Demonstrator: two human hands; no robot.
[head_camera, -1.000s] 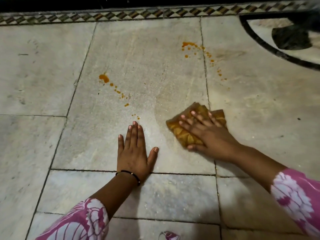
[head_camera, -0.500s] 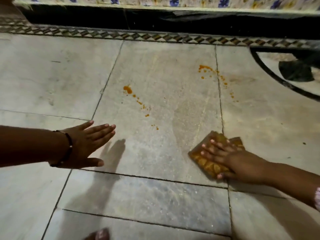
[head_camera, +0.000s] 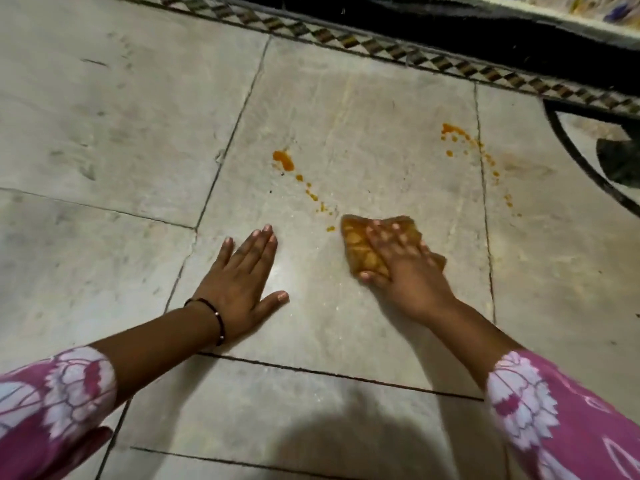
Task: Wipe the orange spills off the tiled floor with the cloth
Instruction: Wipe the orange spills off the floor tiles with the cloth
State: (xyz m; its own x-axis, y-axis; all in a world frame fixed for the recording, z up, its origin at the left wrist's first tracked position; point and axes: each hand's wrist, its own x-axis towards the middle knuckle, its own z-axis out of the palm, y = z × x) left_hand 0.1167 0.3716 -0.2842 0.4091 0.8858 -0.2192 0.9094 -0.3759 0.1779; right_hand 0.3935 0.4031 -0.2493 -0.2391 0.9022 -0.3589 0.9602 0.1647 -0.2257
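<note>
A folded orange-stained cloth (head_camera: 360, 247) lies on the pale tiled floor (head_camera: 346, 116). My right hand (head_camera: 401, 268) presses flat on it with spread fingers, blurred by motion. Just left of the cloth's front corner runs a trail of orange drops up to a larger orange blob (head_camera: 284, 160). A second scatter of orange spots (head_camera: 467, 143) sits farther right, along a tile joint. My left hand (head_camera: 242, 285) rests flat on the floor, fingers straight, left of the cloth and apart from it.
A patterned border strip (head_camera: 381, 46) and a dark band (head_camera: 485, 26) run along the far side. A dark curved inlay with a black shape (head_camera: 620, 161) is at the right edge. Pink flowered sleeves cover both forearms.
My left hand came back down flat on the floor after being lifted out to the left. My right hand slid the cloth leftward toward the trail of drops. The view tilted.
</note>
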